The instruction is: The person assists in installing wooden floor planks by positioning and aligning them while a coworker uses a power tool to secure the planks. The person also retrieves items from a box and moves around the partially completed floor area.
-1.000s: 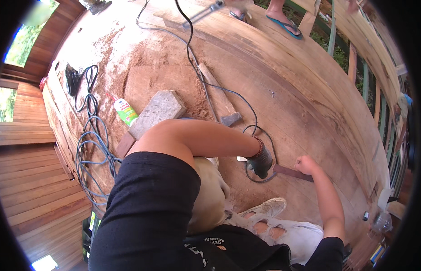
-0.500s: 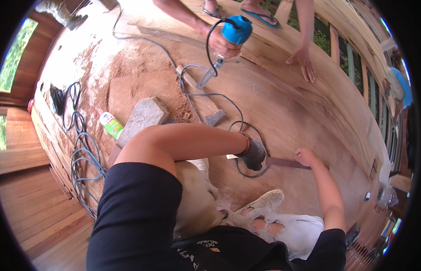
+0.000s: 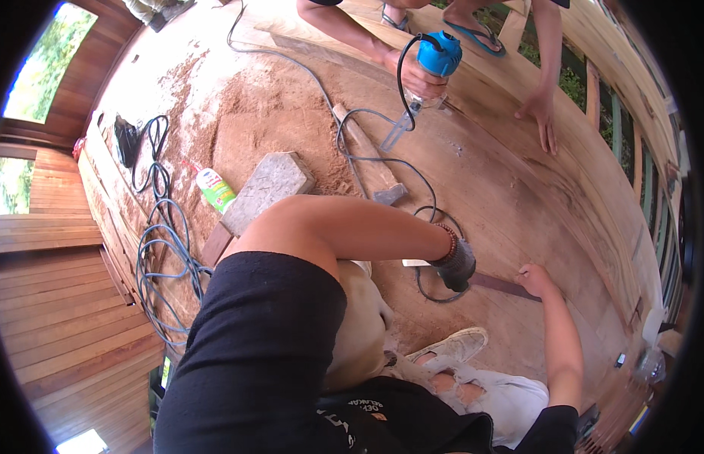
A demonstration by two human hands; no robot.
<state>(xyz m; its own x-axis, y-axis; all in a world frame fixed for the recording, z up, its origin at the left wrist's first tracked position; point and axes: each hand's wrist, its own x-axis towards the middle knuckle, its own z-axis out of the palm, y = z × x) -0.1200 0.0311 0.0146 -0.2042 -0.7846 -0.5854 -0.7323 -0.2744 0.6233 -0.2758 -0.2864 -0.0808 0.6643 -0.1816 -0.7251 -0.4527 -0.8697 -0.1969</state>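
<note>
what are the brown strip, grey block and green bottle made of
Brown strip: probably matte wood, from its dull reddish face; no grain shows. Grey block: likely rough concrete or stone, given its mottled surface and hard edges. Green bottle: seemingly smooth plastic, judging by its bright colours and rounded shape.

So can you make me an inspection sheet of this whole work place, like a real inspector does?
Surface: wooden floor, partly covered in sawdust.
Job's things: reddish-brown strip, lying between the hands.
Clutter: grey block, green-and-white bottle, wooden-handled tool with a grey head.
Left hand: dark glove, at the strip's left end; grip unclear.
Right hand: bare, closed on the strip.
Cables: blue coil on the left; dark cord looping beside the left hand.
Surroundings: another person's hand holds a blue power tool.
</note>
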